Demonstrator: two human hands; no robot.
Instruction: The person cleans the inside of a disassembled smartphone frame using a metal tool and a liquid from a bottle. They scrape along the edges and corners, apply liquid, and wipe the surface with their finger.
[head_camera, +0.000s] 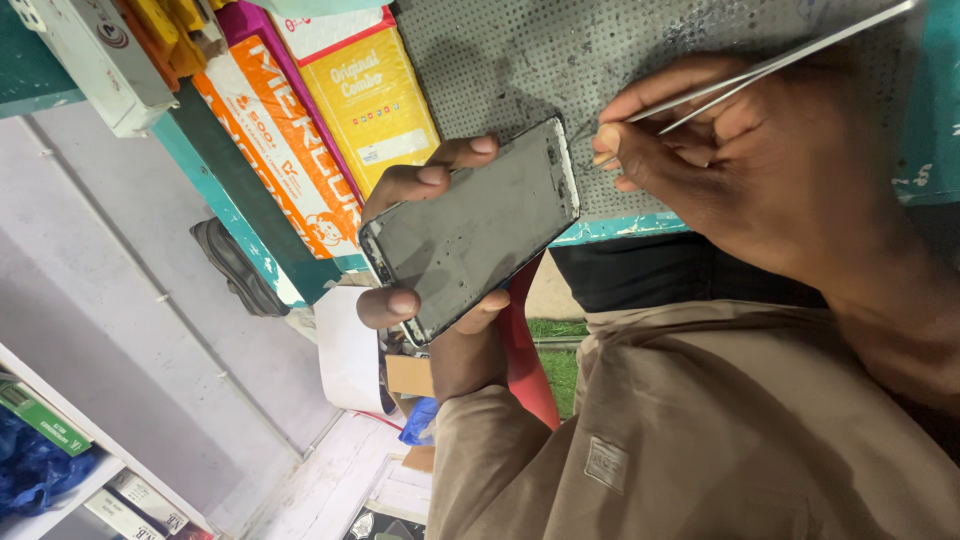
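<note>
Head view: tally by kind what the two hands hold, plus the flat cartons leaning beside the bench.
Phone, gripped in the left hand: 1
Metal tweezers, pinched in the right hand: 1
Flat cartons, one orange, one yellow: 2
Total: 4

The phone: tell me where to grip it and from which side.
Grip the phone by its two long edges, coming from behind, probably as the left hand does: fingers over one edge, thumb on the other. It is thin and flat, and that leaves its face and the end where the right hand works tweezers free.
</note>
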